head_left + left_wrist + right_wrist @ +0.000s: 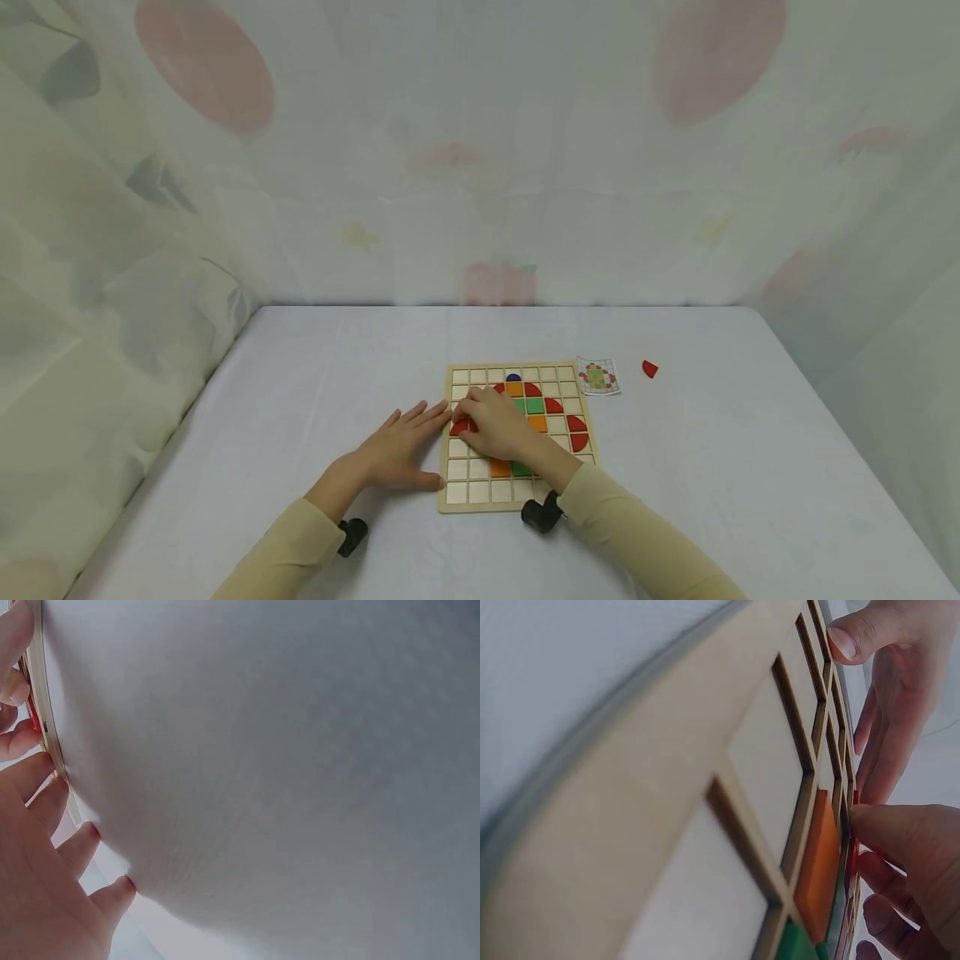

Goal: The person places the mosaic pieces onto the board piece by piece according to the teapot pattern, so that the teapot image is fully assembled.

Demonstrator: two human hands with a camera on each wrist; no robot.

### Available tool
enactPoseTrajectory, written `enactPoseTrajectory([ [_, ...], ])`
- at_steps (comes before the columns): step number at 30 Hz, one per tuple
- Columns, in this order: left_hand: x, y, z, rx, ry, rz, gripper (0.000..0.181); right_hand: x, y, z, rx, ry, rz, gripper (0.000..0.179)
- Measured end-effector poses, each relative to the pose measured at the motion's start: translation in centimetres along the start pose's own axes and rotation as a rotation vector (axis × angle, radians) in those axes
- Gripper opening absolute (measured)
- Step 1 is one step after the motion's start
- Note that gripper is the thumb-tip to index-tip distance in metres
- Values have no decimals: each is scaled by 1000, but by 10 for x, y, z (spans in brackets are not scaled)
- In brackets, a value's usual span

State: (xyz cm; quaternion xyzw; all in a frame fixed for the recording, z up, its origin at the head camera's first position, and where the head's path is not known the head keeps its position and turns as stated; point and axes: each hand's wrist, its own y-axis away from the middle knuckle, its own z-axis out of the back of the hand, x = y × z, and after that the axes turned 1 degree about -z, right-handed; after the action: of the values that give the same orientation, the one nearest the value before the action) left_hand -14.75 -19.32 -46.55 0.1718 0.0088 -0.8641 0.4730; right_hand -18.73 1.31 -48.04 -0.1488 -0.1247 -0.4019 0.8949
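A pale wooden grid board [457, 493] lies on the white table, partly filled with flat coloured pieces. My left hand [397, 454] is spread out along its left edge, fingers extended and thumb lower down by the rim. Reaching over the board's left half, my right hand [498, 425] has curled fingers and pinches a red quarter-circle piece [854, 844] low over the cells. Another red piece [457, 428] shows beside its fingertips. Orange pieces [501, 468] and green pieces [535, 406] fill middle cells, partly hidden by my right hand. A blue piece [513, 377] sits near the top.
A small printed pattern card [598, 377] lies against the board's upper right corner. Right of it is a loose red quarter-circle [649, 368] on the tablecloth. More red pieces [577, 432] occupy cells on the board's right side. Patterned curtains [487, 192] hang behind and beside the table.
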Motion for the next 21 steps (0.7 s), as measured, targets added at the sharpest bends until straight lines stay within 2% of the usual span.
enactPoseTrajectory([
  [13, 0, -1, -1, -11, 0, -11, 94, -2, 4, 3, 18, -30, 12, 19],
  [18, -2, 0, 1, -12, 27, -20, 93, -4, 5, 4, -3, -37, 19, 17],
  [21, -3, 0, 2, -12, 34, -23, 93, -7, 4, 4, -34, -37, 54, 16],
])
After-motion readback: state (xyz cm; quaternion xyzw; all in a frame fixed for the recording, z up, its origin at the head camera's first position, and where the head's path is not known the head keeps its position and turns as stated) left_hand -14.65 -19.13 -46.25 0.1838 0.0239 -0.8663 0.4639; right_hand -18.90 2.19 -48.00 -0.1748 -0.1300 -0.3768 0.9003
